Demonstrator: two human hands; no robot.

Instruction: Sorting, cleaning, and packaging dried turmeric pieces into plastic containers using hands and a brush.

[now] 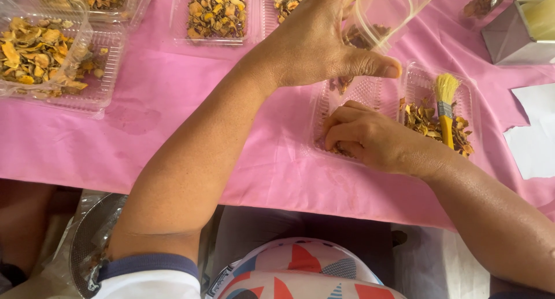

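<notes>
- Left hand (315, 42) at upper centre, fingers clamped on the tilted lid of a clear clamshell box (370, 102).
- Right hand (367, 137) inside the box's lower half, right of centre, fingers curled together over dried pieces (425, 121).
- Yellow brush (446, 105) lying in the neighbouring tray, just beside the right hand.
- Bare pink desk (173, 102) between the box and the filled trays (46, 56) at upper left.
- Desk edge along the lower frame.

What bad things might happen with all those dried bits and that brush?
1. The left hand tilts a clear plastic box holding dried pieces; some might spill onto the pink tablecloth.
2. The brush lies loosely across the open container; the right hand, pressed into that container, might bump it off.
3. The container sits near the table edge, so a push might slide it off.
</notes>
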